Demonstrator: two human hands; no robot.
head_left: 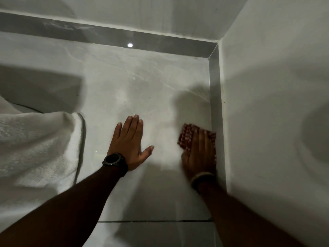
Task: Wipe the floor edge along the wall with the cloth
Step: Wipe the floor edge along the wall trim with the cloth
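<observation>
A red-and-white checked cloth (187, 135) lies on the pale tiled floor (138, 90), right beside the grey skirting strip (216, 104) at the foot of the right wall (267, 86). My right hand (200, 154) presses flat on the cloth, covering most of it; the hand looks motion-blurred. My left hand (130, 141) rests flat on the floor with fingers spread, a black watch on its wrist, a hand's width left of the cloth.
A white fluffy blanket or towel (39, 145) hangs at the left over what looks like a bed edge. A second grey skirting strip (106, 35) runs along the far wall, meeting the right one in the corner. A tile joint crosses the floor near me.
</observation>
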